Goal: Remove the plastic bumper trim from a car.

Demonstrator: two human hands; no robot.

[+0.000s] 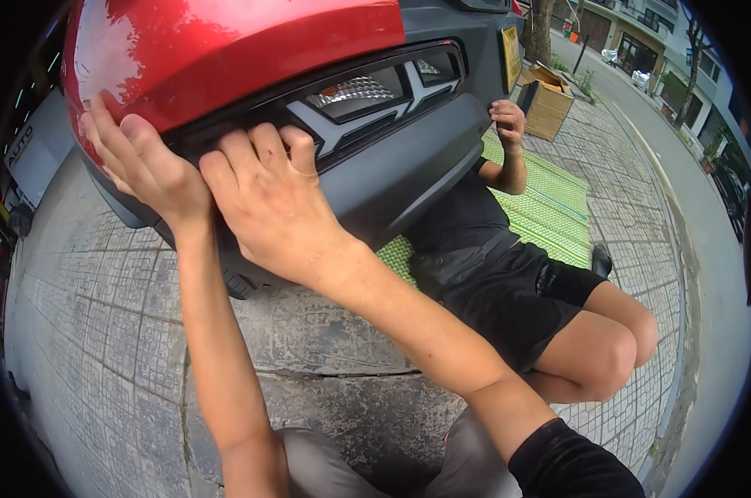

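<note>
A car with a red body panel (226,33) and dark grey bumper (375,170) fills the upper view, with a lamp unit (350,95) set in black trim. My left hand (151,170) rests against the red panel's left side, fingers extended and slightly bent, thumb up. Just right of it, my right hand (267,195) has its fingers hooked over the black trim (201,133) left of the lamp, below the red panel; the fingertips are partly hidden.
Another person (471,253) lies under the bumper on a green mat (550,203), one hand raised by the bumper's right end. Around are paving (110,290), a cardboard box (545,112), a tree (541,25), a street (699,191) and a white sign board (35,145).
</note>
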